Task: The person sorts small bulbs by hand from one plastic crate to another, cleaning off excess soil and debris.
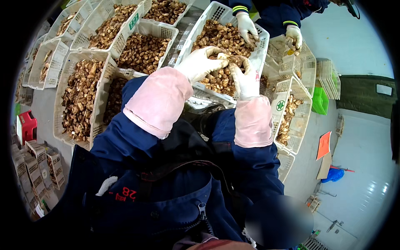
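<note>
Both my hands wear white gloves and meet over a white perforated crate [185, 56] filled with small brown, pale-stemmed pieces that look like mushrooms [220, 83]. My left hand [200, 65] curls its fingers around a pale mushroom [221, 57]. My right hand [246, 79] faces it from the right, fingers bent round brown mushrooms [236, 61] between the two hands. Parts of the fingertips are hidden by the mushrooms. Across the same crate, a co-worker's gloved hand [246, 28] touches the far right of the pile.
A co-worker's other gloved hand [293, 38] holds something small over a crate [306, 62] at the right. More mushroom crates [109, 71] crowd the left. A green basket [320, 101] and stacked crates stand at right; a red stool [27, 127] is far left.
</note>
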